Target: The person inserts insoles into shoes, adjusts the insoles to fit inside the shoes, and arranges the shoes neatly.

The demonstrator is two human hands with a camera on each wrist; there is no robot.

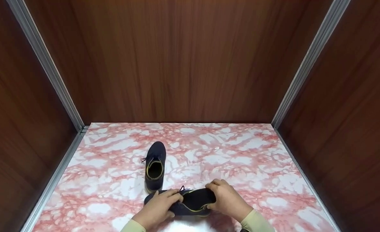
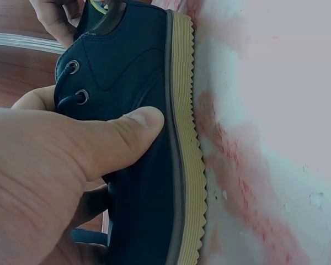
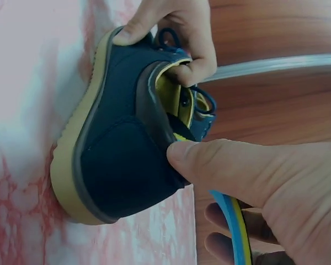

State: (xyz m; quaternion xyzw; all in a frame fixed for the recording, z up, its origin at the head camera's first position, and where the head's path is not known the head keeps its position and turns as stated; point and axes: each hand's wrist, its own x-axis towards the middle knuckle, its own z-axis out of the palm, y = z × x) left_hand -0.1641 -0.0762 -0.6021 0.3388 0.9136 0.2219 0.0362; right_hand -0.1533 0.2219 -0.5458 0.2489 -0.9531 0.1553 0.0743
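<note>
A dark navy lace-up shoe (image 1: 186,210) lies sideways near the front, its sole (image 2: 186,138) on the surface and its toe to the left. My left hand (image 1: 160,203) grips its front part, thumb on the near side and fingers over the laces. At the heel end, my right hand (image 1: 227,197) pinches a dark insole (image 1: 200,197) that reaches into the shoe opening; its blue and yellow edge (image 3: 235,226) shows in the right wrist view. The insole's front end is hidden inside the shoe. Beyond the toe stands the matching shoe (image 1: 156,151), upright, pointing away.
The red and white marbled surface (image 1: 241,154) carries both shoes. Brown wood panels rise at the back (image 1: 177,64) and on both sides, with grey metal strips (image 1: 48,61) at the corners.
</note>
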